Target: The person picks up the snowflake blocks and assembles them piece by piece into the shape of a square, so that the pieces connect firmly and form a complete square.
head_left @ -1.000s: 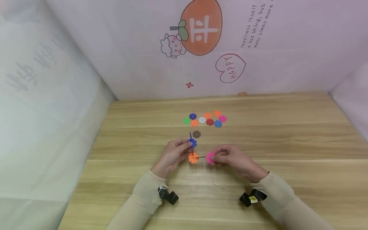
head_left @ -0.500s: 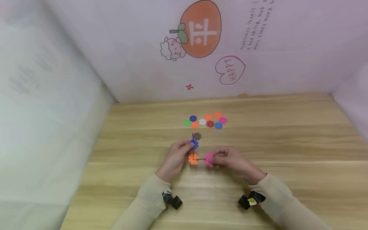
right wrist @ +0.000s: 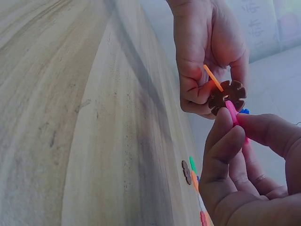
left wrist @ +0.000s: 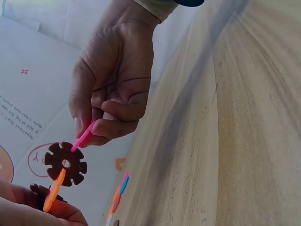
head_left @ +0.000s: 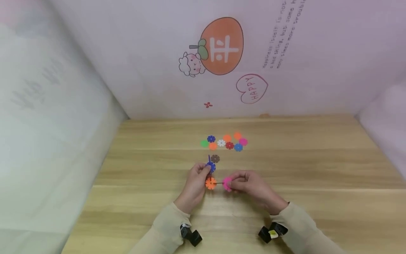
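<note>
A chain of slotted discs [head_left: 210,186] is held above the table [head_left: 142,158]. Its orange disc [head_left: 208,184], brown disc [left wrist: 56,163] and blue disc [head_left: 213,166] look joined already; the pink disc [head_left: 226,185] meets the brown one (how firmly, I can't tell). The left hand [head_left: 195,183] pinches the blue disc, the right hand [head_left: 253,185] the pink. Beyond, loose discs [head_left: 229,145] lie flat, not joined on.

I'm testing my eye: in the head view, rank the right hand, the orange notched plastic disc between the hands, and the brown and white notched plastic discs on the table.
Right hand
Orange notched disc
Brown disc and white disc: too alike to rank
</note>
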### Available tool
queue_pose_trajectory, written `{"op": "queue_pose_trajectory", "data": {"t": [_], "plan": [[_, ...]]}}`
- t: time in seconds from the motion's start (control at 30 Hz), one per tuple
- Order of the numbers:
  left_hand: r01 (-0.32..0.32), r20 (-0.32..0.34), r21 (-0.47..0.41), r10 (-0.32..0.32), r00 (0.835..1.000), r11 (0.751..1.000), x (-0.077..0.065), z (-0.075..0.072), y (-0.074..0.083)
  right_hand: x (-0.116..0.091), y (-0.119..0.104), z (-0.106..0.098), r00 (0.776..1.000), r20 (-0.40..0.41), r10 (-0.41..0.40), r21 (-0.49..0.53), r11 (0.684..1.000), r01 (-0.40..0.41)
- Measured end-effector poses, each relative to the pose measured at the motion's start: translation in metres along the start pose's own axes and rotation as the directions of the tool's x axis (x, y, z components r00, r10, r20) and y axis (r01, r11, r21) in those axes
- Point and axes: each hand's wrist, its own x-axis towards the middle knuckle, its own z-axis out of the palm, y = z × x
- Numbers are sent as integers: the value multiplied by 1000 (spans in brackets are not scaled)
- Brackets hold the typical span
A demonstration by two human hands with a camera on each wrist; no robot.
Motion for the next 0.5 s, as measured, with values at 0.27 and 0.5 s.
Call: {"op": "queue_pose_trajectory", "data": {"t": [0.27, 0.5], "plan": [[25, -18, 41, -24, 1000, 999, -19, -7, -10, -7, 16, 18, 999, -6, 33, 56, 998, -32], [44, -39, 38, -42, 998, 998, -31, -9, -16, -13, 22, 26, 999, 21, 43, 69, 997, -44]]}}
